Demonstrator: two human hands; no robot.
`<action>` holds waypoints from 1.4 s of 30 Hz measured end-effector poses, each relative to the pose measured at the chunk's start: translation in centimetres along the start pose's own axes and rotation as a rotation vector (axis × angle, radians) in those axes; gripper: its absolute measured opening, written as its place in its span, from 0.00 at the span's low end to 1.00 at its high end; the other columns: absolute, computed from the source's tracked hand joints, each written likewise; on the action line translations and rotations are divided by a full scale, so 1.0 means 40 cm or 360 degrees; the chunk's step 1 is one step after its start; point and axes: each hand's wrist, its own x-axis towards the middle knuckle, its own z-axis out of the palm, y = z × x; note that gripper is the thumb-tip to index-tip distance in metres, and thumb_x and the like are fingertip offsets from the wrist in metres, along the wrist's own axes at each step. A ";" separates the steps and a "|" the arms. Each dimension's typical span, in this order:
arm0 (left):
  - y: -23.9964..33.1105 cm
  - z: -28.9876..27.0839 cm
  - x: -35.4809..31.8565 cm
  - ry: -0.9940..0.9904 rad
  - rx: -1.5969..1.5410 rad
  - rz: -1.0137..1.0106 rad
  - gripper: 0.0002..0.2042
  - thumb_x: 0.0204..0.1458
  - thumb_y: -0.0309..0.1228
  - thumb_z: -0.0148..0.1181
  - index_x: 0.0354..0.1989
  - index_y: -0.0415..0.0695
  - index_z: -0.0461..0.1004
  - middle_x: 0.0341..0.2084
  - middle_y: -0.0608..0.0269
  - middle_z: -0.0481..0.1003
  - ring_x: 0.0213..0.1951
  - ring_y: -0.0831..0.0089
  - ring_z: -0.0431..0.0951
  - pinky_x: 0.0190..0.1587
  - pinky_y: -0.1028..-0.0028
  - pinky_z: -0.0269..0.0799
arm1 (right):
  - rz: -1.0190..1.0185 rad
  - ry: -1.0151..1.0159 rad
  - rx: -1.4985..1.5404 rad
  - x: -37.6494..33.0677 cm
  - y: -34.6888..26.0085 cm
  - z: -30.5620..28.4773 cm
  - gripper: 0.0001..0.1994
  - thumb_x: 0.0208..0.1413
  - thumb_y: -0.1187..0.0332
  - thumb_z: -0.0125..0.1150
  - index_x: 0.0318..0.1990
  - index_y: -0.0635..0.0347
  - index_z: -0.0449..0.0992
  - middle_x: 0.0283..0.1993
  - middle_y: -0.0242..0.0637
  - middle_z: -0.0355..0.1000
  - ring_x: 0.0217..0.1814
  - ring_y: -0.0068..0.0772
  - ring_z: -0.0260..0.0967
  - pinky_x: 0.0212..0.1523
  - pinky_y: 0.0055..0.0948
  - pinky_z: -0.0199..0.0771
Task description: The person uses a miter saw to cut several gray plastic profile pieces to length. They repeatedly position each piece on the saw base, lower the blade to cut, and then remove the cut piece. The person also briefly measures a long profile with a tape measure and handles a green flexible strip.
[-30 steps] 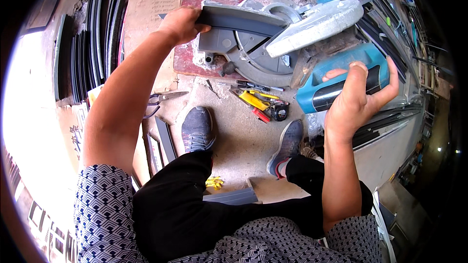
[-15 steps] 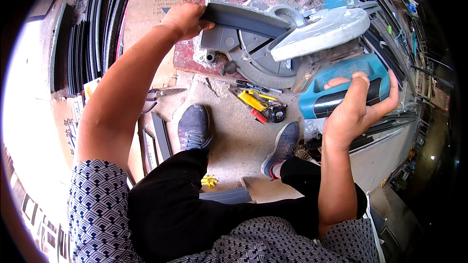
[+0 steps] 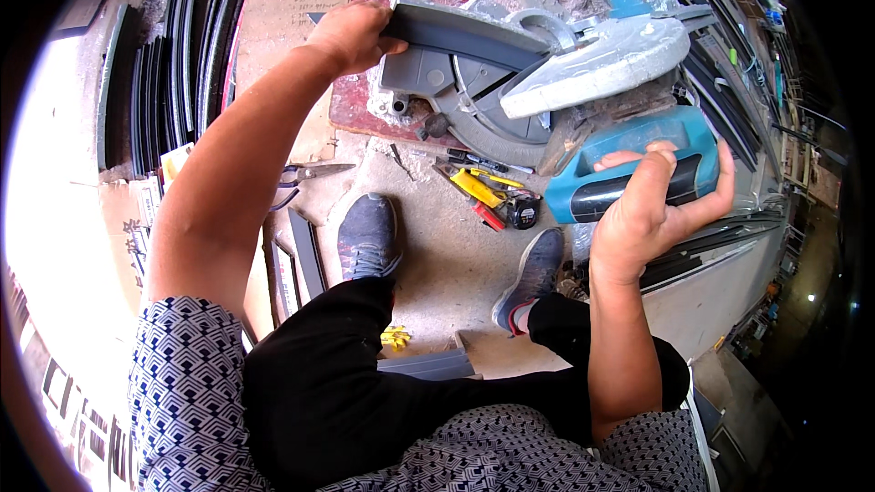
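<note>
A miter saw with a grey base (image 3: 421, 80) sits on a red board (image 3: 351, 109) on the floor in front of me. My left hand (image 3: 354, 35) grips the left end of a dark grey profile strip (image 3: 469, 38), holding it along the back of the saw base. The strip's right end runs up to the whitish, dusty blade guard (image 3: 592, 68), which hides the blade. My right hand (image 3: 638, 219) is wrapped round the teal and black saw handle (image 3: 583, 205), thumb over its top and one finger stretched along its right side.
Between my shoes and the saw lie a yellow utility knife (image 3: 474, 187), a black tape measure (image 3: 522, 210), markers and a red-handled tool (image 3: 489, 217). Pliers (image 3: 314, 171) lie left of them. Long dark profiles (image 3: 182, 46) stand at the left; a cardboard sheet (image 3: 301, 0) lies beside the saw.
The saw handle and blade guard have shifted slightly left relative to the base, with my right hand on the handle. My left hand stays on the profile strip. The whole view has shifted slightly.
</note>
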 end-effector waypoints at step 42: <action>0.018 -0.019 -0.002 -0.0024 -0.0004 -0.0031 0.22 0.58 0.50 0.66 0.43 0.40 0.81 0.41 0.47 0.82 0.50 0.49 0.81 0.56 0.56 0.75 | -0.0127 0.0127 -0.0083 -0.048 0.030 0.033 0.30 0.61 0.79 0.50 0.69 0.59 0.49 0.41 0.50 0.71 0.20 0.33 0.70 0.31 0.32 0.75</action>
